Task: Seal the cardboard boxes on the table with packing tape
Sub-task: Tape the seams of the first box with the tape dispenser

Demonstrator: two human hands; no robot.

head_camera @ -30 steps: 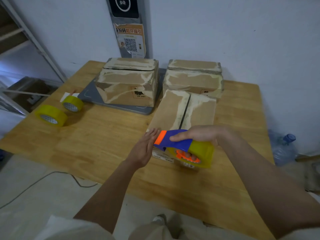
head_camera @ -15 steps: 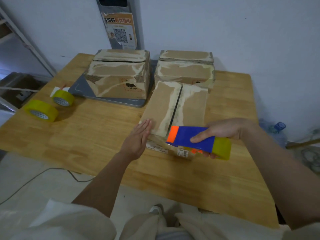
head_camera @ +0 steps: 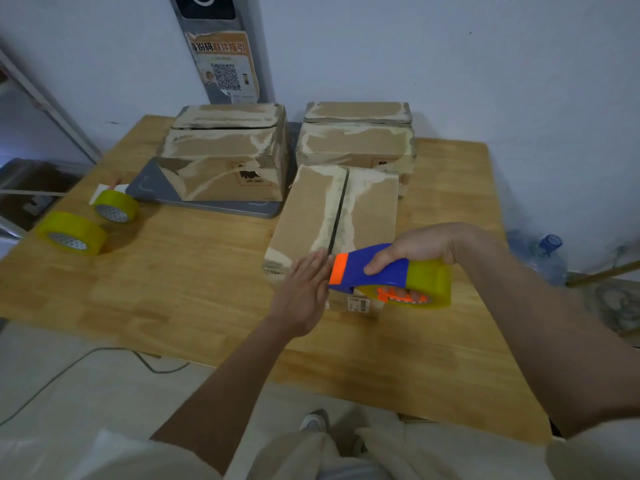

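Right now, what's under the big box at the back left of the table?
A flat grey board lies under the back-left box, with its front edge and left corner sticking out onto the table. The box hides the rest of the board, so anything else beneath can't be seen.

Water jug (head_camera: 547, 259), QR poster (head_camera: 227, 69)

left hand (head_camera: 302, 293) flat, fingers straight; right hand (head_camera: 420, 244) curled in grip, forearm raised.

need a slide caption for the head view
Right hand holds a tape dispenser at the near box seam; the flat left hand steadies its front edge.
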